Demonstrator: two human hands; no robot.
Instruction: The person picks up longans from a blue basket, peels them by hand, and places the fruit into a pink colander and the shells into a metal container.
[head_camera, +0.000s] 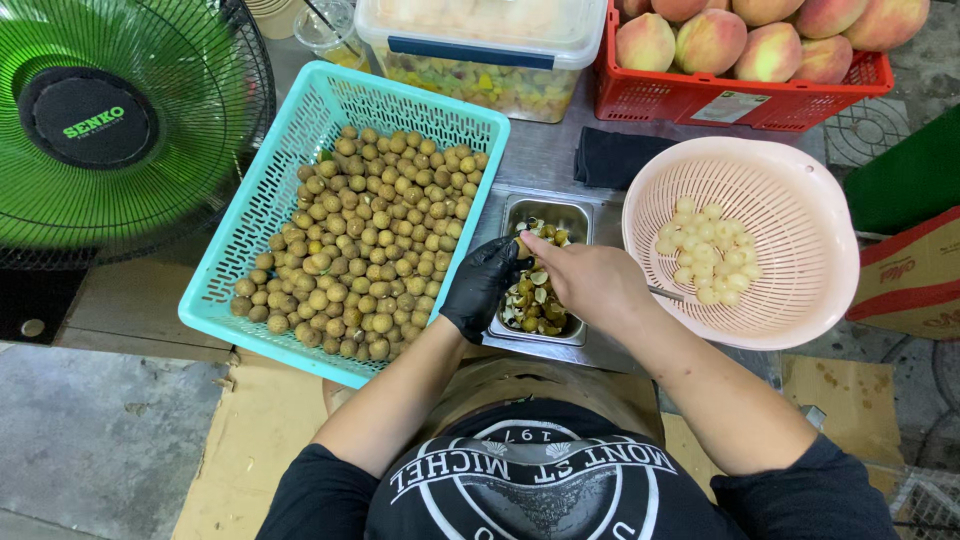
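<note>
- A green fan (100, 120) is standing at the far left, facing the work area.
- A turquoise basket (250, 250) of brown unpeeled longans (360, 240) is sitting on the worktop (545, 155) by the left hand, within easy reach.
- A pink colander (800, 200) is waiting on the right, collecting peeled white fruit (708, 250).
- A steel tray (545, 215) is lying between them, directly under both hands, catching shells.
- The gloved left hand (480, 285) is pinching one longan (522, 243), its grip closed on the fruit.
- The bare right hand (590, 280) is closing on a thin metal tool (665, 294), fingertips meeting the fruit.
</note>
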